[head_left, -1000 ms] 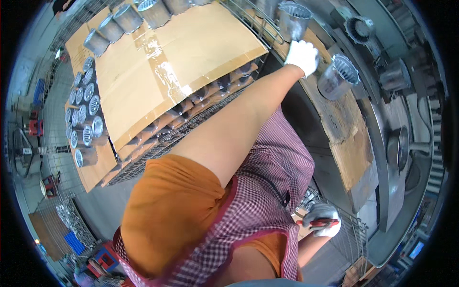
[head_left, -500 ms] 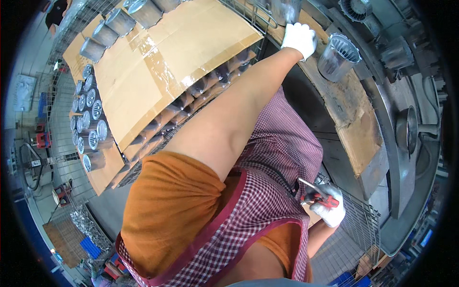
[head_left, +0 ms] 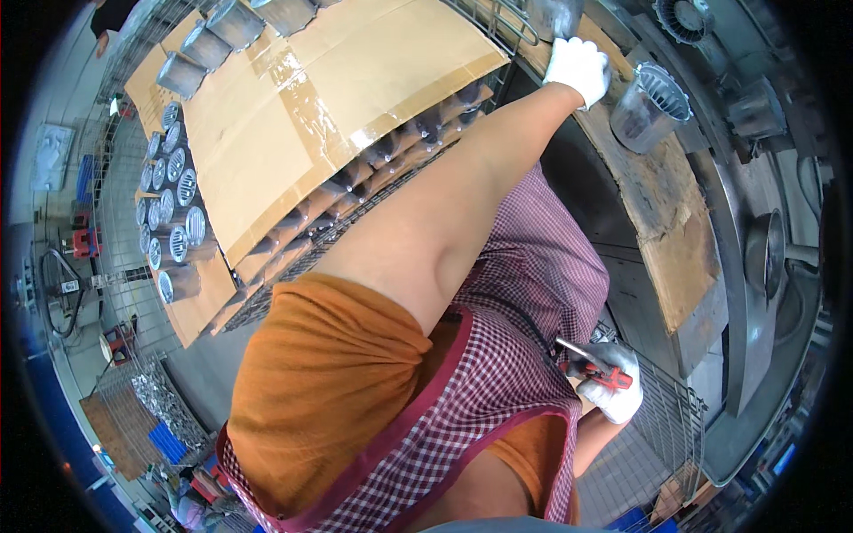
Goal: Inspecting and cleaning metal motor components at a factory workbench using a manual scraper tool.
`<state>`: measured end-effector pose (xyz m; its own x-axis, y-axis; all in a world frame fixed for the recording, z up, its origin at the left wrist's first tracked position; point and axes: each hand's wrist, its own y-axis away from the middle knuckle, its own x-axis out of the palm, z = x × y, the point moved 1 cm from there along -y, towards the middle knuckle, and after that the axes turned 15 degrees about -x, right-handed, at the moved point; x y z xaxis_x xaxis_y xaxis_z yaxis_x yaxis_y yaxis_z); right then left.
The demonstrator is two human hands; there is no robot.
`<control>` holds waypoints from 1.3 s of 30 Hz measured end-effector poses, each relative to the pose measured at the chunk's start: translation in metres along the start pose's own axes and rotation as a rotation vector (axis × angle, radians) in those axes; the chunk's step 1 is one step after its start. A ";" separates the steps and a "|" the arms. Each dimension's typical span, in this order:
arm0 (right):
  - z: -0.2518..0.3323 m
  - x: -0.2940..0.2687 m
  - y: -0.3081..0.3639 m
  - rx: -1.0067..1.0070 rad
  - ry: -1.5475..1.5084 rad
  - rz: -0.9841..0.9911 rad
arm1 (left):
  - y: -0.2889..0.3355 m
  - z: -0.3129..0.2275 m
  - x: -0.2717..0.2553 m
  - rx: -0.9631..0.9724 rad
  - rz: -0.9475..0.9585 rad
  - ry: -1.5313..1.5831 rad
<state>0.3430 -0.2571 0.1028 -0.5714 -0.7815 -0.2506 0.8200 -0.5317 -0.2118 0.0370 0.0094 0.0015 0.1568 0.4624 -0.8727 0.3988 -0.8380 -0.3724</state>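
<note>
Nearest, the gloved right hand [head_left: 613, 384] has its grip closed around red-handled pliers [head_left: 597, 370], held low beside the checked apron [head_left: 524, 355]. Farther off, the gloved left hand [head_left: 578, 67] reaches up, its grip wrapped on a grey metal casting [head_left: 553, 16]. Just right of that grip, a second finned casting [head_left: 650, 107] stands on the cardboard-covered counter [head_left: 675, 231].

Your left hand [head_left: 579, 67] wears a white knit cloth glove, matt; it grips a dull grey metal part [head_left: 553, 16]. Beside it, the finned metal cup [head_left: 650, 107] looks rough-cast, faint sheen. The bench board [head_left: 675, 240] beneath is worn, scuffed wood. Cardboard sheet [head_left: 293, 115]: matt brown with glossy tape strips. Your right hand [head_left: 613, 384], same cloth glove, holds a tool [head_left: 597, 371] with red plastic grips and bare metal.
</note>
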 end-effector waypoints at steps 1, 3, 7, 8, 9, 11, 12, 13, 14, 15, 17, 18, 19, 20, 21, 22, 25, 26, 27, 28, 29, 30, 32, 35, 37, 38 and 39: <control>0.000 0.001 0.000 0.001 -0.004 0.002 | 0.000 -0.001 0.000 0.001 0.005 -0.001; 0.000 0.002 0.000 0.041 -0.012 -0.008 | 0.001 -0.002 -0.002 -0.001 0.013 -0.006; 0.005 0.005 -0.001 0.034 0.108 -0.057 | 0.001 -0.001 -0.001 0.000 0.009 0.002; 0.005 0.006 0.000 0.063 0.087 -0.075 | 0.001 -0.001 0.000 -0.002 0.012 0.002; 0.004 0.006 0.001 0.093 0.067 -0.092 | 0.001 -0.001 0.000 -0.001 0.006 0.005; 0.004 0.005 0.000 0.110 0.100 -0.092 | 0.001 -0.001 0.001 0.001 0.004 0.011; 0.004 0.005 0.000 0.122 0.134 -0.091 | 0.000 -0.002 0.001 -0.001 -0.004 0.011; 0.002 0.005 0.001 0.128 0.132 -0.091 | 0.000 -0.002 0.001 -0.004 -0.011 0.010; -0.002 0.006 0.003 0.141 0.123 -0.110 | 0.000 -0.002 0.001 -0.005 -0.005 0.011; -0.004 0.007 0.005 0.154 0.115 -0.129 | 0.000 -0.001 0.001 -0.003 -0.024 0.005; -0.006 0.007 0.006 0.177 0.120 -0.118 | 0.000 0.002 0.001 -0.005 -0.044 -0.005; -0.004 0.008 0.003 0.100 0.157 -0.128 | 0.000 0.004 0.001 -0.010 -0.041 -0.011; 0.001 0.009 0.001 0.028 0.200 -0.147 | 0.000 0.002 0.001 -0.006 -0.034 -0.009; 0.003 0.008 -0.003 0.032 0.200 -0.149 | 0.000 0.001 0.001 -0.004 -0.031 -0.006; 0.005 0.006 -0.009 0.026 0.121 -0.055 | 0.000 -0.001 0.001 -0.001 -0.029 0.002; 0.003 0.006 -0.011 0.017 0.040 0.038 | 0.000 -0.002 0.002 0.004 -0.027 0.008; -0.003 0.007 -0.009 -0.053 0.023 0.030 | 0.000 -0.003 0.003 0.000 -0.034 0.004; -0.002 0.007 -0.009 -0.055 0.020 0.035 | 0.000 -0.001 0.002 -0.005 -0.036 0.000; 0.000 0.006 -0.009 -0.049 0.020 0.046 | 0.001 0.001 0.001 -0.007 -0.031 0.000; 0.000 0.006 -0.009 -0.042 0.022 0.055 | 0.001 0.001 0.001 -0.006 -0.026 0.003; 0.000 0.006 -0.009 -0.041 0.022 0.055 | 0.001 0.001 0.001 -0.006 -0.025 0.003; 0.001 0.007 -0.008 -0.035 0.019 0.026 | 0.001 0.001 0.001 -0.007 -0.023 0.004; 0.002 0.008 -0.007 -0.021 0.020 -0.019 | 0.001 -0.006 0.003 0.006 -0.012 0.014; 0.003 0.008 -0.010 0.020 0.080 -0.019 | 0.000 -0.002 0.002 -0.008 -0.005 0.003; 0.000 0.009 -0.010 -0.001 0.065 -0.073 | 0.000 0.006 -0.001 -0.019 -0.025 -0.015; 0.002 0.011 -0.010 0.004 0.066 -0.080 | 0.000 0.004 0.000 -0.012 -0.020 -0.011; 0.003 0.013 -0.010 0.009 0.094 -0.115 | -0.001 0.002 0.001 -0.007 -0.014 -0.007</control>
<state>0.3276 -0.2627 0.1047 -0.6617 -0.6814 -0.3129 0.7491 -0.6192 -0.2356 0.0352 0.0100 0.0002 0.1454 0.4718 -0.8696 0.4074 -0.8296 -0.3819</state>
